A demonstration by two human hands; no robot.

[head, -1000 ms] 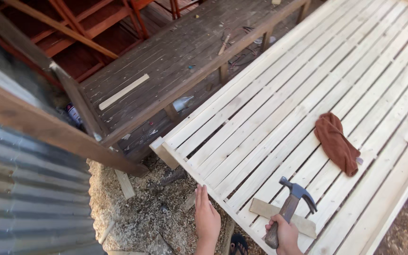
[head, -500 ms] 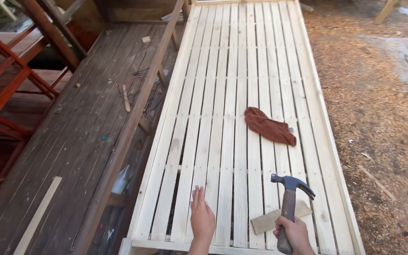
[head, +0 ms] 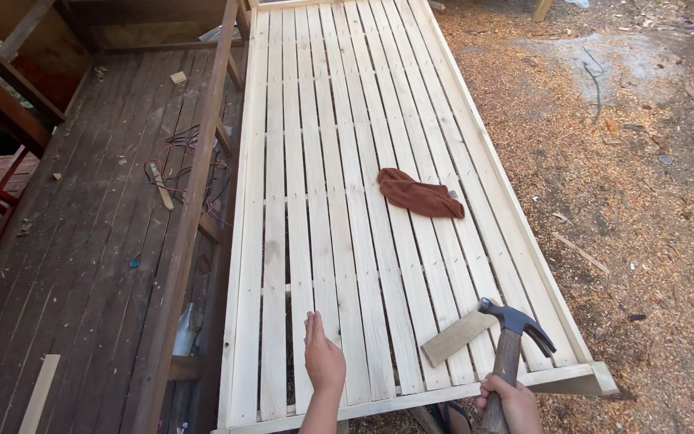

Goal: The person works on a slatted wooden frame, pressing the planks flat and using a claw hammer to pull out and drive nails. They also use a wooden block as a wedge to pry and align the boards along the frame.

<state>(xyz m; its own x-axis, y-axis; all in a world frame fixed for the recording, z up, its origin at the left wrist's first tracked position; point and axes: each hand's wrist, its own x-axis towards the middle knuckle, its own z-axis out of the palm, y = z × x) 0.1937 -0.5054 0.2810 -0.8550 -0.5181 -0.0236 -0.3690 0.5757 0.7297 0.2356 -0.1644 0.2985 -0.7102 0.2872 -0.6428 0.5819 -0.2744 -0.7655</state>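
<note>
On the pale slatted wooden frame (head: 339, 161), left hand (head: 324, 360) rests flat, fingers extended, holding nothing. Right hand (head: 509, 402) grips a claw hammer (head: 514, 337) beside a small wood block (head: 458, 337); brown cloth (head: 419, 194) lies farther up.

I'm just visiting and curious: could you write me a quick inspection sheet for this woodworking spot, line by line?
Surface: a long pale slatted wooden frame lying flat, slats running lengthwise with gaps between.
Job's things: claw hammer, head raised over the frame's near right corner; small flat wood block lying on the slats beside it.
Clutter: a crumpled brown cloth on the slats mid-frame.
Hands: left hand flat on the slats, fingers straight; right hand gripping the hammer's handle.
Cables: loose red and dark wires on the dark plank deck.
Surroundings: sawdust-strewn ground on the right; dark timber beams at the left.
</note>
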